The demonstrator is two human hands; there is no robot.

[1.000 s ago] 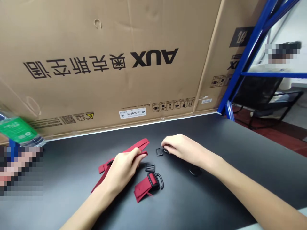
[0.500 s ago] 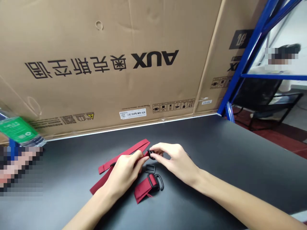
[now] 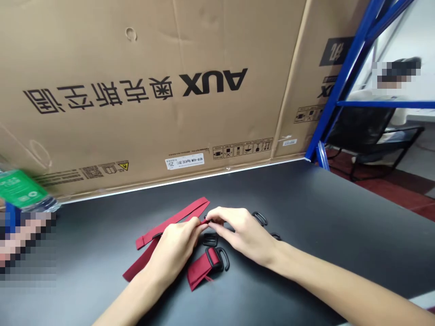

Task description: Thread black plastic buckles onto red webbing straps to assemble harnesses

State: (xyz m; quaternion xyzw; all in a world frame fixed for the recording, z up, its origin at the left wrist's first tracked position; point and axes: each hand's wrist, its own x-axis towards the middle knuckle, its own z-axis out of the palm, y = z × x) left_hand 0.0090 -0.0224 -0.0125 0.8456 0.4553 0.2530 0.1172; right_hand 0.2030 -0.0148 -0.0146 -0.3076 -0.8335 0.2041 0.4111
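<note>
Red strap (image 3: 173,223) lies in long folds on the dark table, partly under my left hand (image 3: 176,242). My left hand pinches the strap near its end. Fingertips of my right hand (image 3: 234,226) meet those of my left and grip a small black buckle (image 3: 210,219), mostly covered by the fingers. Just below the fingertips lies a loose black slider (image 3: 210,239). Nearer to me rests a short folded red strap (image 3: 198,270) with a black slider and a black hook (image 3: 224,259). Another black hook (image 3: 260,218) shows beyond my right hand.
A large cardboard box (image 3: 152,54) stands along the back edge of the table (image 3: 326,226). At the left is a bottle with a green label (image 3: 23,190). A blue metal frame (image 3: 336,95) rises at the right, with a seated person and a black chair (image 3: 363,131) behind it.
My right hand has turned slightly, and its fingers now cover more of the black buckle. More black hooks show beside my right hand. The whole view has shifted a little.
</note>
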